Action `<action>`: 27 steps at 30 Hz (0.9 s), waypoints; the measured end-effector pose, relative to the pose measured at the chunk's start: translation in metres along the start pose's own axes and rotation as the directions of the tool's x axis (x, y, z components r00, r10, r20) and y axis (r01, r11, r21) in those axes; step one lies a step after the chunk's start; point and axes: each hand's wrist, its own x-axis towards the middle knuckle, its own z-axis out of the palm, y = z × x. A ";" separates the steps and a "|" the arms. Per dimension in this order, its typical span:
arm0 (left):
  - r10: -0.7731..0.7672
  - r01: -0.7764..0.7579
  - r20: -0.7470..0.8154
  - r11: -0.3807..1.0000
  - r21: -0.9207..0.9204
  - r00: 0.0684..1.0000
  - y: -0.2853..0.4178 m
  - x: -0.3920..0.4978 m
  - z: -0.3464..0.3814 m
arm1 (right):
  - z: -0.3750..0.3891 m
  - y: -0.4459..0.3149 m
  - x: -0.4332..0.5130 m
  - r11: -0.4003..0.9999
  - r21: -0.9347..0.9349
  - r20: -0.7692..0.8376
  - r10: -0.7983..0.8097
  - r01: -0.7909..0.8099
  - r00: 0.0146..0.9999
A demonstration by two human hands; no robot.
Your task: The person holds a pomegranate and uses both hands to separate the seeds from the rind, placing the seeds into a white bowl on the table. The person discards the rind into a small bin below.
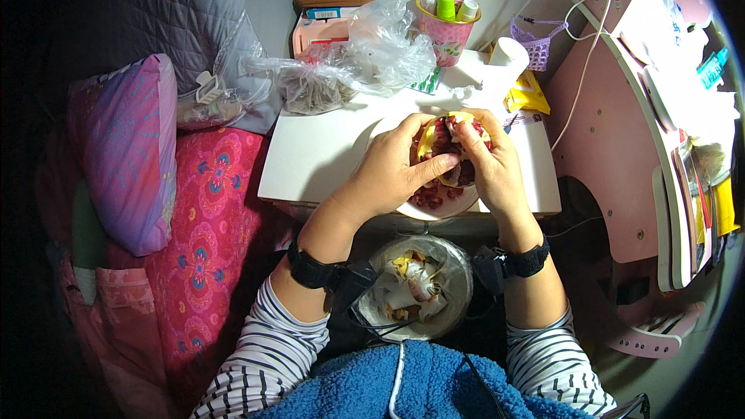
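Between both hands is an opened piece of pomegranate (429, 138), with yellowish rind and dark red seeds showing. My left hand (394, 166) grips its left side, the thumb pressed across the front. My right hand (492, 157) holds the right side, its thumb on the upper part. Directly below them a white plate (439, 213) stands at the front edge of the white table, and loose red pomegranate seeds (433, 195) lie on it. The hands partly hide the plate and the fruit.
A lined waste bin (463, 314) with scraps stands below the table edge (291, 201). Clear plastic bags (384, 52), a pink floral cup (447, 38), a white paper roll (511, 58) and a yellow packet (528, 93) sit behind. A pink desk (599, 105) curves along the right.
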 end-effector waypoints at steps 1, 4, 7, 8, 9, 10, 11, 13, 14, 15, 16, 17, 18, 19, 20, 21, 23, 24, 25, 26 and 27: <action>0.055 -0.054 -0.020 0.998 0.029 0.998 -0.002 0.001 0.001 | 0.000 0.000 0.000 1.000 0.000 -0.003 0.009 -0.009 1.000; 0.156 -0.121 -0.144 0.967 0.225 0.977 0.001 -0.002 0.001 | -0.002 -0.001 0.001 0.999 0.027 -0.024 0.043 -0.042 0.999; 0.315 -0.210 -0.194 0.880 0.427 0.929 0.010 -0.004 -0.002 | -0.002 0.000 0.001 0.996 0.088 -0.056 0.038 -0.033 0.998; 0.403 -0.288 -0.158 0.831 0.476 0.901 0.013 -0.003 -0.004 | -0.003 0.000 0.002 0.995 0.097 -0.057 0.044 -0.038 0.997; 0.477 -0.352 -0.125 0.778 0.520 0.870 0.016 -0.002 -0.006 | -0.003 0.001 0.002 0.993 0.103 -0.067 0.070 -0.063 0.995; 0.468 -0.357 -0.112 0.788 0.502 0.877 0.018 -0.003 -0.004 | -0.004 0.001 0.002 0.994 0.101 -0.057 0.048 -0.042 0.997; 0.500 -0.393 -0.077 0.759 0.520 0.863 0.019 -0.003 -0.002 | -0.004 0.001 0.003 0.995 0.096 -0.055 0.045 -0.040 0.997; 0.516 -0.400 -0.055 0.722 0.565 0.855 0.019 -0.002 0.000 | -0.004 0.001 0.002 0.995 0.096 -0.058 0.047 -0.042 0.997; 0.515 -0.390 -0.057 0.712 0.584 0.855 0.019 -0.002 0.002 | -0.003 0.001 0.002 0.994 0.099 -0.063 0.052 -0.045 0.997; 0.515 -0.380 -0.058 0.701 0.603 0.855 0.019 -0.003 0.003 | -0.002 0.002 0.002 0.993 0.111 -0.065 0.052 -0.044 0.997; 0.516 -0.370 -0.061 0.688 0.624 0.855 0.019 -0.003 0.005 | -0.002 0.001 0.001 0.995 0.090 -0.072 0.052 -0.046 0.996; 0.521 -0.369 -0.064 0.680 0.634 0.851 0.019 -0.002 0.006 | -0.001 0.001 0.001 0.996 0.077 -0.075 0.049 -0.043 0.996; 0.529 -0.367 -0.067 0.669 0.647 0.846 0.019 -0.002 0.007 | 0.000 0.001 0.000 0.997 0.064 -0.084 0.056 -0.051 0.995; 0.537 -0.364 -0.071 0.658 0.659 0.841 0.019 -0.002 0.008 | 0.000 0.001 -0.001 0.997 0.061 -0.083 0.049 -0.044 0.995; 0.544 -0.363 -0.071 0.646 0.672 0.836 0.019 -0.002 0.009 | 0.000 0.000 -0.001 0.997 0.057 -0.087 0.054 -0.050 0.995; 0.551 -0.362 -0.070 0.633 0.684 0.831 0.019 -0.002 0.009 | 0.000 0.000 -0.002 0.997 0.060 -0.087 0.050 -0.045 0.995; 0.556 -0.366 -0.055 0.614 0.700 0.829 0.018 -0.002 0.009 | 0.001 0.000 -0.001 0.997 0.064 -0.090 0.048 -0.043 0.995; 0.554 -0.371 -0.040 0.607 0.702 0.831 0.018 -0.003 0.008 | 0.001 0.001 0.000 0.997 0.069 -0.090 0.043 -0.036 0.995; 0.553 -0.376 -0.027 0.601 0.705 0.833 0.018 -0.003 0.007 | 0.001 0.001 -0.001 0.998 0.061 -0.089 0.036 -0.031 0.995; 0.551 -0.380 -0.017 0.598 0.706 0.835 0.017 -0.003 0.007 | 0.001 0.001 -0.001 0.998 0.053 -0.087 0.029 -0.025 0.996; 0.549 -0.384 -0.009 0.595 0.706 0.836 0.017 -0.004 0.007 | 0.000 0.001 -0.001 0.999 0.045 -0.085 0.023 -0.019 0.996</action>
